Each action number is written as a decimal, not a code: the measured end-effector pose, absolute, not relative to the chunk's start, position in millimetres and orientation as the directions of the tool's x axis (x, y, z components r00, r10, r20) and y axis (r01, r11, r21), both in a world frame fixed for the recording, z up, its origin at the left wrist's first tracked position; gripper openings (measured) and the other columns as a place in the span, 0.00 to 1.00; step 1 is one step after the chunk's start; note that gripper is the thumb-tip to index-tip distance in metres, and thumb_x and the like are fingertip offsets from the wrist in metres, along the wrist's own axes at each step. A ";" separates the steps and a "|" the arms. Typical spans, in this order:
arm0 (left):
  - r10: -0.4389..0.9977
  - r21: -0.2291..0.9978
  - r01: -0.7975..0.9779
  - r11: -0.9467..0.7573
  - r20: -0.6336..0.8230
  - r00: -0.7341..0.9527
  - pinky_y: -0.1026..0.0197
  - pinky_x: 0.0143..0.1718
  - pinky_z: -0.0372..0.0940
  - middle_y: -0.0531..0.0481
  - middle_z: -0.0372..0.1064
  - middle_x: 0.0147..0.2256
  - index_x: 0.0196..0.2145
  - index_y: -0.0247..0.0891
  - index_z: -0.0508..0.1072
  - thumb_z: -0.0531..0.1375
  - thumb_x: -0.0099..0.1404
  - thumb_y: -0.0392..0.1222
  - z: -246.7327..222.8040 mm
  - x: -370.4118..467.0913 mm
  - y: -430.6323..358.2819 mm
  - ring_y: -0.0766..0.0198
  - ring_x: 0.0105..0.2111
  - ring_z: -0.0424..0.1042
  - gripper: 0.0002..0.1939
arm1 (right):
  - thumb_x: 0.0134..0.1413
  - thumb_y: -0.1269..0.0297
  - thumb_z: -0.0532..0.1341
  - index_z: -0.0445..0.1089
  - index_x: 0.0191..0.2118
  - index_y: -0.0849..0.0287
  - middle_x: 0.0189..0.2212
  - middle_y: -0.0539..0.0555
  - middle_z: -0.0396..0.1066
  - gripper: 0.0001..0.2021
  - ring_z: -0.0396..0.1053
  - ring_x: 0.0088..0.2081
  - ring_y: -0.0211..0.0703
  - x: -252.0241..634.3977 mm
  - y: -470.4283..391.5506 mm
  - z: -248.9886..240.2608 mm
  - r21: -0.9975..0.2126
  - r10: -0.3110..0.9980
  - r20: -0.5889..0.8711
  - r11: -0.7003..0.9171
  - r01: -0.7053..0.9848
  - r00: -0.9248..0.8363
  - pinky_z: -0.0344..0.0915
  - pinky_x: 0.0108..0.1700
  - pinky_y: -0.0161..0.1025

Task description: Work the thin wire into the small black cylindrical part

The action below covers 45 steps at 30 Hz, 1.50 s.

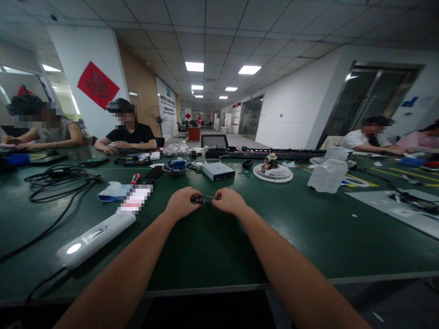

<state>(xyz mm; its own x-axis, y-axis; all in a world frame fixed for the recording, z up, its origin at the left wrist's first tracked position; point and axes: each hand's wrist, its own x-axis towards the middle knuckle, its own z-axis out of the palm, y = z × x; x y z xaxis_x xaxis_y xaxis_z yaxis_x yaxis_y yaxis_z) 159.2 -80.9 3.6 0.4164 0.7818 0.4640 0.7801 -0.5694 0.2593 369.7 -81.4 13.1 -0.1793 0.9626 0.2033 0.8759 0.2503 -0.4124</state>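
Both before the box (218, 171), our left hand (181, 204) is gripping a dark part (198, 199), our right hand (229, 201) a thin rod (209, 197). We aren't seeing whether they're joined.

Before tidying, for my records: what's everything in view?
Flat tabletop: one, green, foreground
Oblong plastic device: one, white, left
Tangled cables: several, black, far left
Screwdriver: one, red handle, left
Boxy metal case: one, grey, past centre
Round slatted grille: one, white, right
Diamond poster: one, red, left background
Seated people: four, mixed clothing, background
Other items: uncounted, mixed, across tabletop
Small part: one, dark, centre
Thin rod: one, pale, centre
Left hand: one, bare, holding part
Right hand: one, bare, holding rod
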 end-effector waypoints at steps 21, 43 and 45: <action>0.828 0.357 0.769 -0.530 0.416 0.377 0.61 0.39 0.67 0.51 0.77 0.38 0.43 0.44 0.76 0.63 0.57 0.46 0.3 155.8 -79.5 0.59 0.37 0.75 0.15 | 0.49 0.63 0.66 0.77 0.39 0.58 0.31 0.50 0.75 0.10 0.68 0.32 0.37 358.6 -77.9 2.0 -0.631 0.939 0.270 0.338 0.698 -0.211 0.62 0.35 0.33; 0.728 0.399 0.617 -0.678 0.481 0.489 0.58 0.46 0.66 0.51 0.77 0.40 0.42 0.42 0.77 0.64 0.55 0.40 7.5 162.0 -87.3 0.59 0.41 0.74 0.14 | 0.49 0.56 0.65 0.77 0.34 0.61 0.26 0.50 0.74 0.13 0.68 0.29 0.37 356.1 -75.5 -5.2 -0.700 0.964 0.183 0.264 0.664 -0.191 0.58 0.27 0.31; 0.748 0.410 0.634 -0.656 0.468 0.471 0.59 0.44 0.67 0.51 0.77 0.39 0.42 0.42 0.77 0.64 0.55 0.41 6.0 163.0 -86.6 0.59 0.40 0.74 0.15 | 0.49 0.56 0.65 0.77 0.36 0.60 0.29 0.51 0.75 0.12 0.70 0.31 0.38 355.0 -76.5 -3.4 -0.682 0.962 0.203 0.271 0.680 -0.181 0.59 0.29 0.31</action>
